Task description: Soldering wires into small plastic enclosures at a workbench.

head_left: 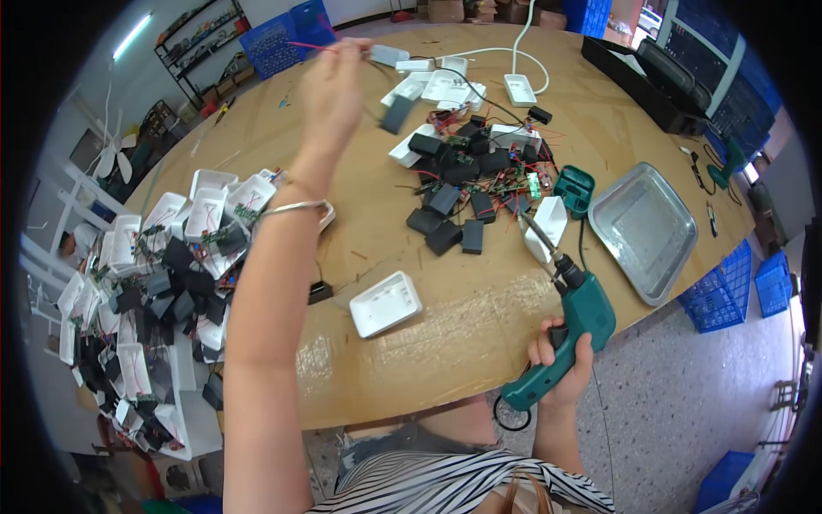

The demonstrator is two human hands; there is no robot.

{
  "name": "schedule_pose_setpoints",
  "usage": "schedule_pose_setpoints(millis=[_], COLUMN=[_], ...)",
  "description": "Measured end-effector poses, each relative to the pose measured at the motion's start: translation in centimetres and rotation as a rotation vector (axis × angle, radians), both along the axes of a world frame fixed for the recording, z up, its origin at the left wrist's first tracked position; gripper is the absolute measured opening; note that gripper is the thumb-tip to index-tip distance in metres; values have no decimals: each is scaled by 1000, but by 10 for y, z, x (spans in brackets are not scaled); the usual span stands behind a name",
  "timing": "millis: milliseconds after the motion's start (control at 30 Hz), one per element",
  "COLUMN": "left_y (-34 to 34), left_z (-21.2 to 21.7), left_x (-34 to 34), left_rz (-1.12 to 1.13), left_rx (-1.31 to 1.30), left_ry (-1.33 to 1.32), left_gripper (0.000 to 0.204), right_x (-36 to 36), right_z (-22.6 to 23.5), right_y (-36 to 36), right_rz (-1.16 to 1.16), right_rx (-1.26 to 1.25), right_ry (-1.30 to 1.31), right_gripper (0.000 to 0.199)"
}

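My left hand (336,81) is raised over the far middle of the table, its fingers pinched on a thin red wire (306,45). A dark rectangular block (396,114), smeared by motion, hangs just right of that hand; whether the wire joins it I cannot tell. My right hand (561,360) is wrapped round the grip of a green soldering gun (586,321) near the front edge. The gun's metal tip points up and away, by a white plastic case (545,229) lying tilted. An open white case (385,305) sits between my arms.
A pile of black blocks, wires and circuit boards (479,163) covers the middle right. Metal tray (644,231) and green holder (574,189) stand at right. Many white cases and blocks (163,291) crowd the left. A white cord (516,51) runs at the back.
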State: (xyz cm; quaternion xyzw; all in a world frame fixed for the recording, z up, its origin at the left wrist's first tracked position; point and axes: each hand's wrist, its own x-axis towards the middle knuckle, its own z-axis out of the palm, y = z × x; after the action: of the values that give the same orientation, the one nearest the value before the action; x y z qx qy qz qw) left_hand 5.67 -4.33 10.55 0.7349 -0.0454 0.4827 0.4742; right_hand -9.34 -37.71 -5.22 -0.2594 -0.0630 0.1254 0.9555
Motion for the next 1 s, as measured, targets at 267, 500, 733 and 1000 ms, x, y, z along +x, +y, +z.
schedule_pose_setpoints(millis=[267, 500, 733, 1000], left_y=[-11, -38, -60, -78], left_z=[-9, -108, -123, -123], left_x=[-188, -240, -239, -247], left_rz=[-152, -264, -64, 93], left_rx=[-188, -393, -94, 413], left_ry=[453, 732, 607, 364], left_gripper=[23, 19, 14, 10], right_x=[0, 0, -25, -58], right_z=[4, 8, 14, 12], right_y=[6, 7, 13, 12], right_rz=[-44, -70, -150, -46], right_rx=[-102, -209, -301, -374], right_ry=[30, -16, -32, -190], right_gripper=[40, 39, 40, 44])
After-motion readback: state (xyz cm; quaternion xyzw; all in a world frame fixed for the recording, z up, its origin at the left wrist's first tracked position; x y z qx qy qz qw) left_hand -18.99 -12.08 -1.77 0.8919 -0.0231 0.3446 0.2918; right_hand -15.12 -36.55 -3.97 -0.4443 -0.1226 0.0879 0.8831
